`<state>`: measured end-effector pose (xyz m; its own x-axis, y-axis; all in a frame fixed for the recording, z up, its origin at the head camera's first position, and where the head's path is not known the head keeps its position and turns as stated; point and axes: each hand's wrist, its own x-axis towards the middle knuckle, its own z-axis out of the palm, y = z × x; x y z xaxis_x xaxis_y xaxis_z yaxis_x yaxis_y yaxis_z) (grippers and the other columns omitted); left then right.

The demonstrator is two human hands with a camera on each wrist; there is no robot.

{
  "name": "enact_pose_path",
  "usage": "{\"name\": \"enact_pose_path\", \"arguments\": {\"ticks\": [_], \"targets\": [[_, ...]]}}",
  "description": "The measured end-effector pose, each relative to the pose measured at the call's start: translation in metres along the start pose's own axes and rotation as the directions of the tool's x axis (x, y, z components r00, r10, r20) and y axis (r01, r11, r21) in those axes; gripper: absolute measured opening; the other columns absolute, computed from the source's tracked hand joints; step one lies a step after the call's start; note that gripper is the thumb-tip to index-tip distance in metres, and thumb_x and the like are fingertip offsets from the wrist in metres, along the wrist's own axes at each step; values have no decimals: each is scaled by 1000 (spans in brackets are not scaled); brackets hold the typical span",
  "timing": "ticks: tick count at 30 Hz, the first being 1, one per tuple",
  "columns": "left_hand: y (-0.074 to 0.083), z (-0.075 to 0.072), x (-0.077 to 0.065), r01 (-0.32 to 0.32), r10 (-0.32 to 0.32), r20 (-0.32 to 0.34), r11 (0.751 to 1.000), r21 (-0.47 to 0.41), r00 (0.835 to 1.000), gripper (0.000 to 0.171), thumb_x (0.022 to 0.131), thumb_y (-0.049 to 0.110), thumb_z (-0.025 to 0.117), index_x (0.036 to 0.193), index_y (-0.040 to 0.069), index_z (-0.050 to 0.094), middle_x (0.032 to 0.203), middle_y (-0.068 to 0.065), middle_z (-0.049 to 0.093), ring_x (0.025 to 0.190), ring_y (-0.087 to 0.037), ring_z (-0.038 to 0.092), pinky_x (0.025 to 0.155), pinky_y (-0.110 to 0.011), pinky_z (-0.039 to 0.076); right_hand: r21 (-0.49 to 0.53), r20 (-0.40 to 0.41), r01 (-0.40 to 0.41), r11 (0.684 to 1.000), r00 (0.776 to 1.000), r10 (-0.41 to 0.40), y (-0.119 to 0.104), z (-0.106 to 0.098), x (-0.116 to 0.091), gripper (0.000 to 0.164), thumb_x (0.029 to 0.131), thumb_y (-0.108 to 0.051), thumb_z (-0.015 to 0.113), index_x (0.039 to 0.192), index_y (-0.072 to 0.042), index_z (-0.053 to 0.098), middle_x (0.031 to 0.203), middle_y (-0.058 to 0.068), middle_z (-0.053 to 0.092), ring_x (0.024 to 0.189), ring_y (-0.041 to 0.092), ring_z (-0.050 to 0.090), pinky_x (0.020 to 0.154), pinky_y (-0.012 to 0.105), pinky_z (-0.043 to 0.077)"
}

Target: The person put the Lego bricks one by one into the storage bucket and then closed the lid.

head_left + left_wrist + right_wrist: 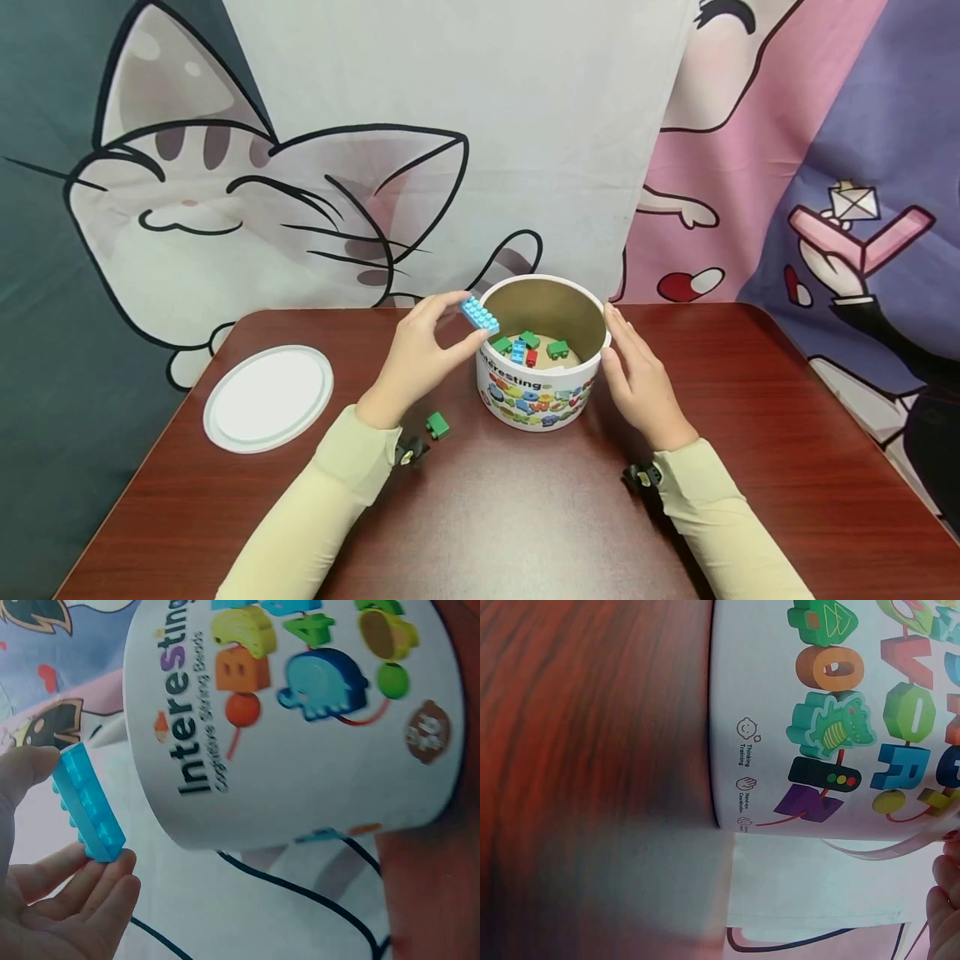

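Note:
My left hand (423, 350) pinches a blue building brick (480, 315) between thumb and fingertips, at the left rim of a round printed tub (536, 408). In the left wrist view the blue brick (88, 802) is held by its two ends, its hollow underside showing. Inside the tub lie several green bricks (557, 349), another blue brick (518, 351) and a red brick (532, 358). My right hand (643, 383) rests with extended fingers against the tub's right side. In the right wrist view only some fingertips (946, 881) show at the edge.
A white round lid (268, 398) lies on the brown table (525, 517) at the left. One green brick (437, 426) sits on the table below my left hand, near the tub. Behind the table hangs a cartoon-printed cloth (480, 75).

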<state>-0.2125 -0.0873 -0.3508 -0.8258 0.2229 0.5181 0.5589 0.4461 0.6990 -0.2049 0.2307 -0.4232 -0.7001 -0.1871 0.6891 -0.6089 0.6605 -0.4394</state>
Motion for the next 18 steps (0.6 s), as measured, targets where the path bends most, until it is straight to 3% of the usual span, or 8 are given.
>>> {"name": "enact_pose_path", "arguments": {"ticks": [4, 9, 14, 18], "targets": [[10, 8, 9, -18, 17, 43, 999, 26, 999, 54, 90, 22, 79, 135, 1, 60, 129, -13, 61, 119, -22, 61, 103, -33, 49, -6, -3, 7, 1000, 1000, -7, 0, 0, 0, 54, 102, -11, 55, 153, -2, 42, 157, 14, 43, 144, 33, 41, 122, 33, 22], [19, 18, 21, -49, 41, 98, 996, 80, 994, 58, 91, 28, 78, 139, 2, 58, 131, -14, 61, 110, -25, 60, 93, -40, 53, -4, -3, 10, 1000, 1000, -10, -1, 0, 0, 53, 102, -11, 55, 153, -1, 42, 156, 17, 43, 143, 34, 41, 122, 31, 21], [23, 29, 32, -7, -13, 192, 995, 103, 981, 59, 92, 31, 76, 141, 3, 57, 139, -12, 59, 127, -25, 55, 108, -42, 45, -7, -2, 5, 1000, 1000, -5, 0, -1, -1, 54, 101, -10, 55, 153, -2, 42, 156, 15, 43, 143, 34, 41, 122, 29, 20], [22, 39, 38, 8, -47, 265, 989, 145, 963, 58, 92, 30, 75, 140, 3, 57, 142, -13, 56, 131, -25, 52, 111, -41, 43, -10, 2, 5, 1000, 1000, -5, 0, -1, -1, 54, 101, -10, 55, 153, -2, 42, 157, 14, 42, 144, 33, 41, 122, 28, 20]]}}
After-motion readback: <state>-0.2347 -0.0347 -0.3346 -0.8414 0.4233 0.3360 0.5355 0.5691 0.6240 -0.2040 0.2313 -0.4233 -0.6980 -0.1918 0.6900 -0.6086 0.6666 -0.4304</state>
